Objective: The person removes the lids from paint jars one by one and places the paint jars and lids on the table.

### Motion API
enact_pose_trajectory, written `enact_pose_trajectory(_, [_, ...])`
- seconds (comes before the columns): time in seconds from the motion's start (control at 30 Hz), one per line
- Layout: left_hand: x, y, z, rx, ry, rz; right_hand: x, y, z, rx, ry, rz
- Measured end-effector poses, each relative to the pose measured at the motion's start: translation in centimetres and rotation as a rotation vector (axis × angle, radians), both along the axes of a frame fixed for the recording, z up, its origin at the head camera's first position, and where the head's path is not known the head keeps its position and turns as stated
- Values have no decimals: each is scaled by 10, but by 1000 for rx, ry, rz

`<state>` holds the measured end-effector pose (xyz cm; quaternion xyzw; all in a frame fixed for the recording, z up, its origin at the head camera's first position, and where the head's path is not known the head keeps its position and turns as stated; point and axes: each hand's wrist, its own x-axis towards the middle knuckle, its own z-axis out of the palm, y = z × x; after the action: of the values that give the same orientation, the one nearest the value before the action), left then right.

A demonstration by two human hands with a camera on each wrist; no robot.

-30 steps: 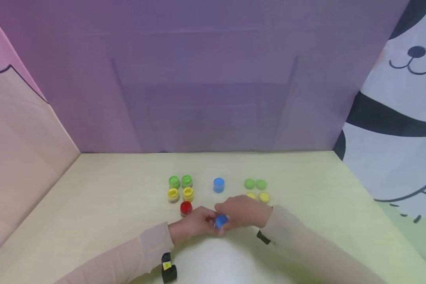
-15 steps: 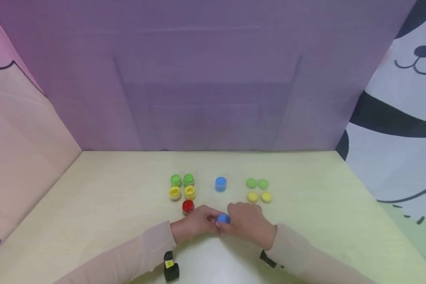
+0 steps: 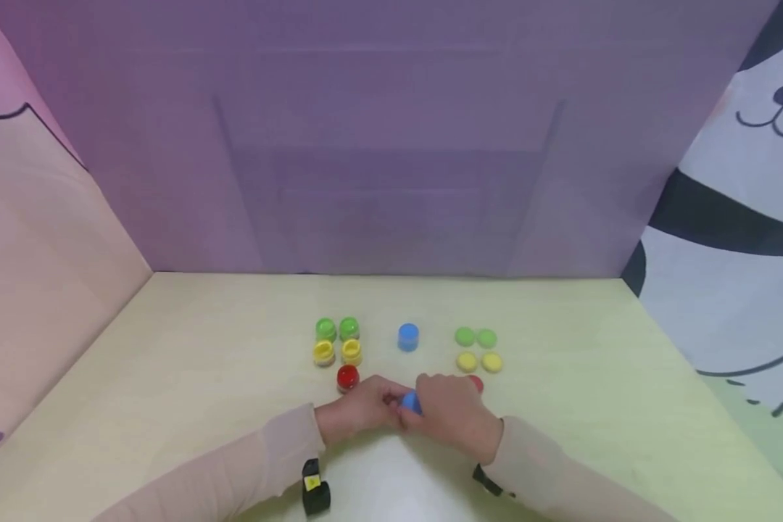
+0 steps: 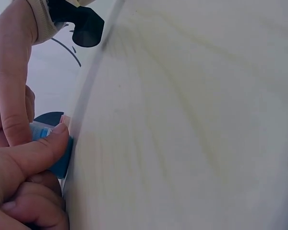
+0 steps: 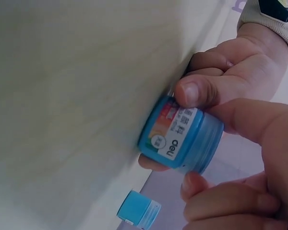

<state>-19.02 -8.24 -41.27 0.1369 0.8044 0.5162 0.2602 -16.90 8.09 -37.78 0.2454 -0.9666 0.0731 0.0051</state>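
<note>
Between both hands, low in the head view, is a small blue paint jar (image 3: 410,403). My left hand (image 3: 365,406) grips its labelled body, thumb on the label in the right wrist view. The fingers of my right hand (image 3: 453,409) curl round the translucent blue lid (image 5: 205,143). Lid and jar are together; whether the lid is loose I cannot tell. In the left wrist view the hands cover most of the jar (image 4: 61,160). A second blue jar (image 3: 407,338) stands farther back on the table.
Left of the hands stand a red jar (image 3: 348,378), two yellow jars (image 3: 351,352) and two green jars (image 3: 349,328). To the right lie green lids (image 3: 465,336), yellow lids (image 3: 492,362) and a partly hidden red lid (image 3: 476,383). A purple backdrop (image 3: 391,145) rises behind the table.
My right hand has turned over the jar's lid, knuckles moving back and up, while the left hand keeps its grip. The red lid and both yellow lids have come out from behind the right hand.
</note>
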Motion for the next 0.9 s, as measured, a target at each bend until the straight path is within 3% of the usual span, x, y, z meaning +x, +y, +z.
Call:
enact_pose_trajectory(0.53, [-2,-1,3,4,-5,-35,-10,4,12,53,-138,129])
enact_pose_trajectory(0.9, [-1,-1,4,24,-31,-27,-16,21,17,-45,-160,406])
